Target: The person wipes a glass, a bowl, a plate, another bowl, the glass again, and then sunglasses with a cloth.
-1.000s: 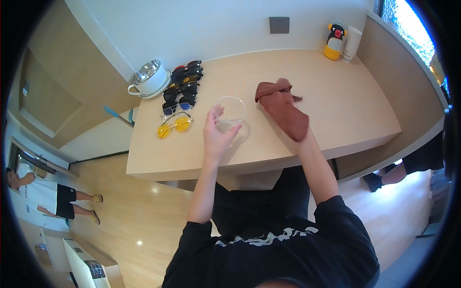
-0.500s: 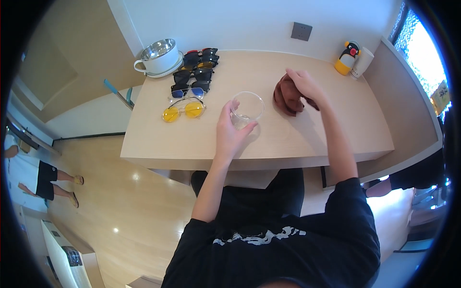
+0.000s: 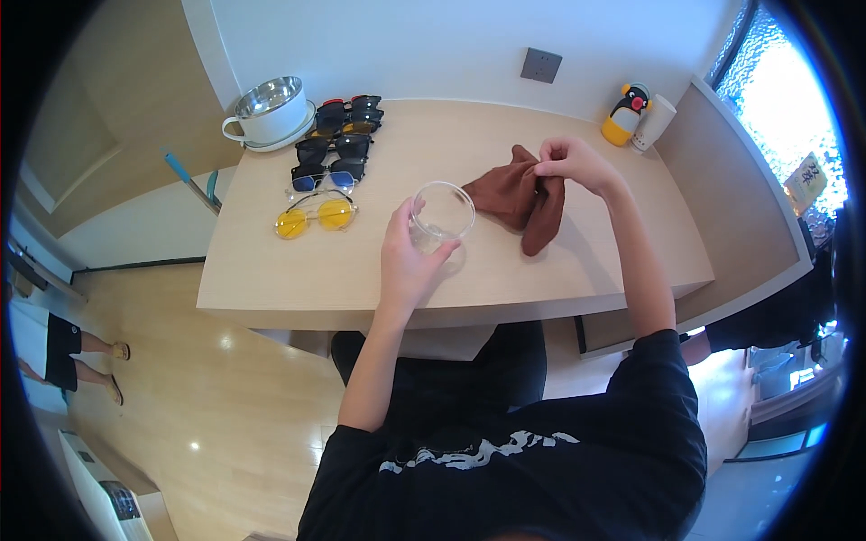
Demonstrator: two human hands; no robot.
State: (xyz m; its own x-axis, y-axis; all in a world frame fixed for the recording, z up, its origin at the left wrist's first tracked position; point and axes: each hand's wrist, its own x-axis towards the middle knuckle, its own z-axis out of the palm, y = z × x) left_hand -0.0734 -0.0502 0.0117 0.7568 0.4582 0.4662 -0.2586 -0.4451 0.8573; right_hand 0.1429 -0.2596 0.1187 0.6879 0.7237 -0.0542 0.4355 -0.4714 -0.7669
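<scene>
My left hand (image 3: 410, 257) grips a clear glass cup (image 3: 441, 215), tilted, just above the light wooden table (image 3: 586, 261). My right hand (image 3: 573, 163) pinches the upper edge of a brown cloth (image 3: 523, 197) and lifts it off the table, so the cloth hangs in folds right beside the cup's rim. The cup looks empty.
A row of several sunglasses (image 3: 327, 165) runs along the table's left side, the nearest pair with yellow lenses (image 3: 314, 219). A metal pot on a white base (image 3: 270, 110) stands at the far left corner. A penguin figure (image 3: 622, 114) and white cup (image 3: 653, 123) are at the back right. Another person's legs (image 3: 68, 352) show at left.
My right hand has gathered the brown cloth and raised it from lying flat. My left hand has kept hold of the glass cup and tilted it toward the cloth.
</scene>
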